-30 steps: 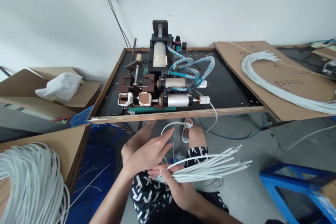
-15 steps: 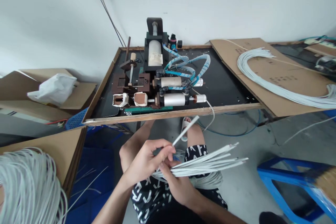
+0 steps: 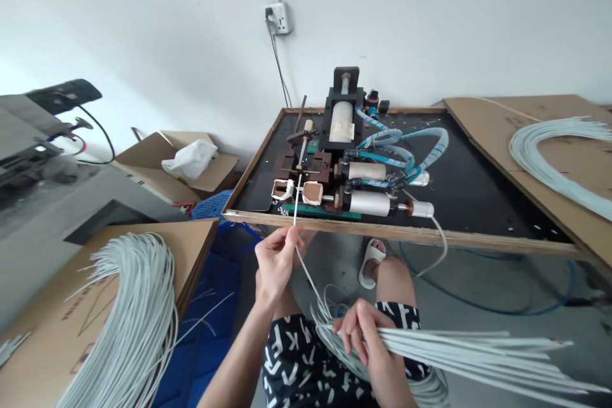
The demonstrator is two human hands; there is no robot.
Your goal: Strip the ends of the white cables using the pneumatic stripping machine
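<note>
My left hand (image 3: 277, 261) pinches a single white wire (image 3: 296, 204) near its end. The wire's tip points up into the gap between the jaws (image 3: 313, 192) of a pneumatic clamping machine (image 3: 343, 121). Whether the jaws touch the wire, I cannot tell. Lower down, my right hand (image 3: 368, 338) is closed around a bundle of white wires (image 3: 459, 347) above my lap. The cut ends fan out to the right, and the rest of the bundle coils over my thighs. From the left hand, the single wire runs back down to this bundle.
A wooden-edged black table (image 3: 488, 191) carries the machine, with blue air hoses (image 3: 430, 137) looping beside it. More white wires (image 3: 138, 287) lie on cardboard at left, and another wire bundle (image 3: 549, 159) rests on cardboard (image 3: 482, 116) at right. An open carton (image 3: 148, 169) stands behind on the left.
My left hand has moved forward with one wire, bringing its end to the machine's jaws. My right hand keeps the bundle, now farther from the left. The view has turned left.
</note>
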